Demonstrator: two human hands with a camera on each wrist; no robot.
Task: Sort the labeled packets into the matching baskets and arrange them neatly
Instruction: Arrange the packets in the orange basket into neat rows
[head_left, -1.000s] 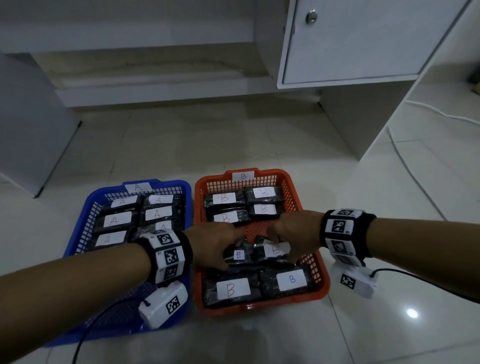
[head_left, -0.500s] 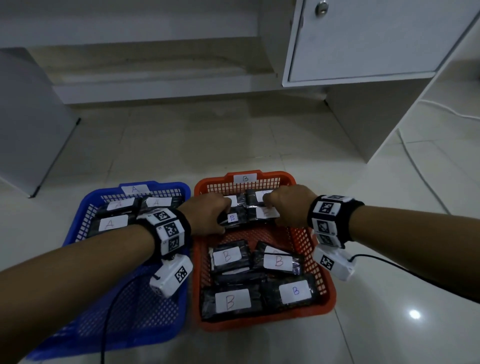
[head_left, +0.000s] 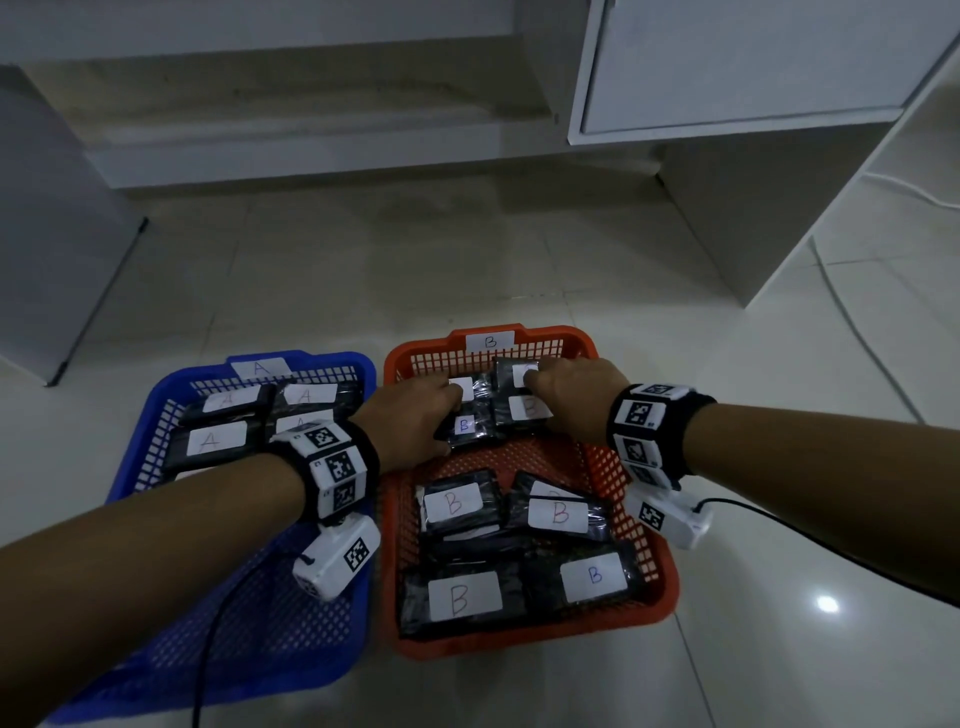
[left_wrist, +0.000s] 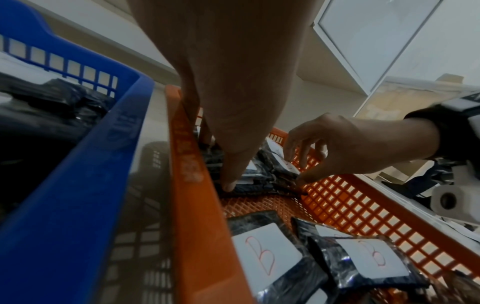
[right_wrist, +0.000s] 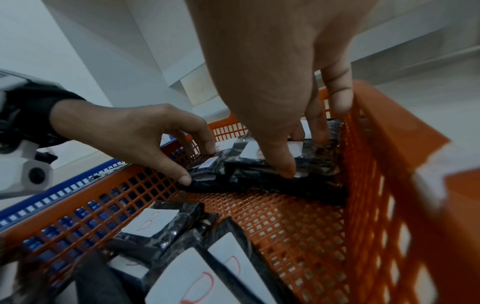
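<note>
Your widest opening is the strip of bare mesh across the middle of the orange basket, between the far packets and the near B packets. Your left hand and right hand already fill the far end, fingers down on those packets, close to the back wall. The near end is packed edge to edge. The blue basket stands just beside it, rims nearly touching, so no hand fits between. White cupboards stand well beyond, across open floor.
</note>
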